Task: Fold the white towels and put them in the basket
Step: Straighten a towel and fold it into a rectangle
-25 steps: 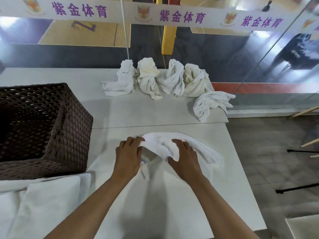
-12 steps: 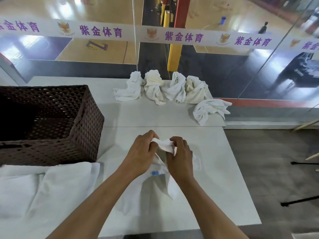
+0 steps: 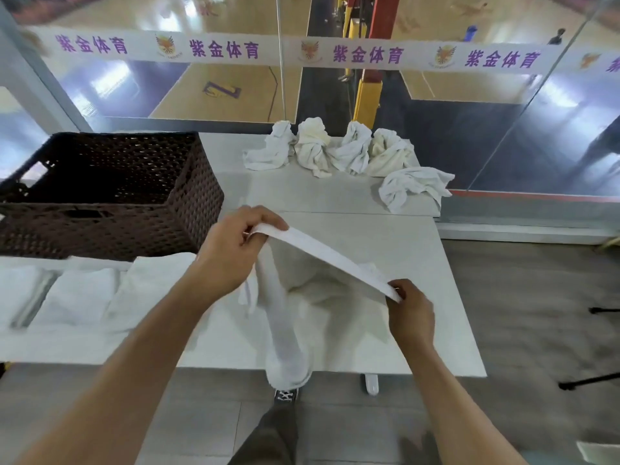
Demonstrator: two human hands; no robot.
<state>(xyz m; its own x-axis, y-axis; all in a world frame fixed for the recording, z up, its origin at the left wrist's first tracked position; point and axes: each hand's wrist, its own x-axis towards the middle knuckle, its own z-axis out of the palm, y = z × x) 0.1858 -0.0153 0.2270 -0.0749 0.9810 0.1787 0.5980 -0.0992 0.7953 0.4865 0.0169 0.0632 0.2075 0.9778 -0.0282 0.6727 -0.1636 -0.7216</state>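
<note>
Both hands have drawn apart since half a second ago, pulling the towel (image 3: pixel 285 330) hem taut above the table (image 3: pixel 419 263).
The left hand (image 3: pixel 231 253) pinches one end of the hem, raised near the front corner of the basket (image 3: pixel 201 203). The right hand (image 3: pixel 411 310) pinches the other end, lower and closer to the person. The rest of the cloth sags between and under the hands, with one fold hanging past the table's near edge (a shoe (image 3: pixel 286 396) shows just below it). The crumpled towels (image 3: pixel 352 152) sit along the far edge; the flat towels (image 3: pixel 77 297) lie in front of the basket.
</note>
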